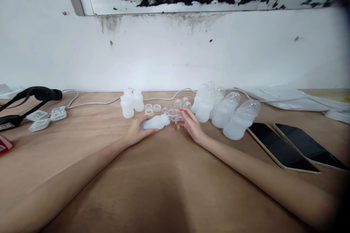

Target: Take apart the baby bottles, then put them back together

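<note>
My left hand (139, 130) is wrapped round a white baby bottle (155, 122), which lies tilted with its neck to the right. At that neck, my right hand (191, 123) has its fingers closed on a clear plastic cap (178, 115). Whether the cap touches the bottle, I cannot tell. Just behind the bottle are several white collar rings (156, 108) and small clear bottle nipples (165, 110). More clear domed caps (185, 101) stand behind my right fingers.
Uncapped white bottles (127, 105) stand at back left. Several capped bottles (235, 123) stand right of my right hand. Two phones (281, 147) lie at the right. White tags (45, 118) and a black strapped device (41, 93) are at the left. A cable (169, 98) runs along the wall.
</note>
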Available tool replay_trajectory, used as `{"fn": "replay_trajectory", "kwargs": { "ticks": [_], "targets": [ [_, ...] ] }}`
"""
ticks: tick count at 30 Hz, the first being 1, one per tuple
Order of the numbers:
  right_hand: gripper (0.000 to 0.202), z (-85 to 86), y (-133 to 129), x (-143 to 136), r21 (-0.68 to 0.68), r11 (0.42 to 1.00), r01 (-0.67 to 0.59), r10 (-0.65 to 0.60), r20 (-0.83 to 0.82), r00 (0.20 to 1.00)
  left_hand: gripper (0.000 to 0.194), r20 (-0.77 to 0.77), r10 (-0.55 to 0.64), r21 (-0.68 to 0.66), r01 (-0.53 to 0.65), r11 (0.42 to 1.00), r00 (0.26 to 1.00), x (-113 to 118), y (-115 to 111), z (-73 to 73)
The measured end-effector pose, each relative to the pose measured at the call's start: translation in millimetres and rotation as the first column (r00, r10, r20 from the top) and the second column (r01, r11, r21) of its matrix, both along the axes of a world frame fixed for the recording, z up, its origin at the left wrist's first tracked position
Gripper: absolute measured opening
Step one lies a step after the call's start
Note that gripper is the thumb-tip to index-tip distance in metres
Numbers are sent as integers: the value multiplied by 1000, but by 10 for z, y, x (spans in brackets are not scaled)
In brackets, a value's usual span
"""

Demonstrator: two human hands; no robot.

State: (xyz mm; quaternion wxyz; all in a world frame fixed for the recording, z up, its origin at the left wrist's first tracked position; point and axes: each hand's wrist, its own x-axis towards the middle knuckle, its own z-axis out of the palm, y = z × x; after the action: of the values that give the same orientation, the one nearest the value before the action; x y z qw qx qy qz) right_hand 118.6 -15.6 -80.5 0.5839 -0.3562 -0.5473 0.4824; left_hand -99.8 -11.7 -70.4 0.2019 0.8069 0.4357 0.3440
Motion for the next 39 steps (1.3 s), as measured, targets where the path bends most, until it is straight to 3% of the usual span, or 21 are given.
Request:
{"fn": "replay_trajectory", "kwargs": {
  "ticks": [2, 5, 7, 9, 11, 13, 15, 18, 21, 23, 26, 29, 31, 33, 35, 36, 39],
  "targets": [
    [28, 25, -63, -3, 106, 994, -21, -3, 221, 975, 51, -22, -21, 24, 22, 999, 1000, 15, -33, 14],
    [27, 68, -167, -10, 225, 970, -87, -35, 488, 872, 50, 23, -66, -22, 66, 998, 998, 42, -87, 52],
    [27, 89, -216, -12, 261, 956, -132, -35, 552, 833, 47, 101, -80, -133, 94, 987, 992, 55, -116, 91],
    [25, 111, -241, -11, 309, 938, -160, -49, 572, 819, 43, 212, -89, -350, 160, 923, 973, 60, -136, 141],
    [23, 150, -254, -11, 414, 891, -185, -104, 583, 805, 40, 340, -97, -589, 292, 754, 935, 55, -149, 194],
    [22, 215, -268, -13, 552, 807, -211, -184, 574, 798, 40, 463, -78, -732, 430, 528, 883, 44, -163, 244],
    [22, 297, -289, -14, 655, 716, -241, -238, 554, 798, 41, 558, -36, -779, 538, 323, 829, 38, -185, 284],
    [24, 415, -328, -10, 720, 629, -293, -248, 543, 802, 47, 668, 45, -744, 667, 46, 742, 49, -227, 316],
    [26, 484, -359, -2, 748, 581, -320, -254, 541, 802, 51, 728, 67, -673, 731, -116, 682, 71, -256, 321],
    [27, 500, -366, -3, 759, 560, -332, -257, 541, 801, 52, 739, 59, -660, 739, -137, 671, 74, -262, 317],
    [27, 525, -353, -13, 762, 542, -355, -256, 552, 793, 54, 733, 48, -671, 733, -107, 678, 65, -264, 313],
    [26, 652, -349, 0, 742, 546, -389, -263, 593, 761, 54, 729, -7, -684, 729, 29, 685, 88, -287, 334],
    [25, 836, -385, 44, 677, 606, -418, -263, 666, 698, 51, 723, -57, -661, 713, 233, 689, 136, -311, 356],
    [26, 1076, -462, 122, 570, 727, -384, -276, 754, 597, 44, 661, -103, -595, 602, 532, 744, 194, -320, 358],
    [29, 1303, -554, 221, 478, 832, -281, -335, 837, 432, 37, 528, -112, -467, 398, 790, 842, 232, -296, 317],
    [30, 1389, -592, 273, 430, 871, -237, -352, 884, 309, 36, 451, -102, -406, 306, 861, 887, 239, -271, 279],
    [31, 1486, -620, 420, 333, 936, -118, -343, 937, -72, 34, 295, -58, -340, 161, 926, 954, 213, -168, 132]
  ]
}}
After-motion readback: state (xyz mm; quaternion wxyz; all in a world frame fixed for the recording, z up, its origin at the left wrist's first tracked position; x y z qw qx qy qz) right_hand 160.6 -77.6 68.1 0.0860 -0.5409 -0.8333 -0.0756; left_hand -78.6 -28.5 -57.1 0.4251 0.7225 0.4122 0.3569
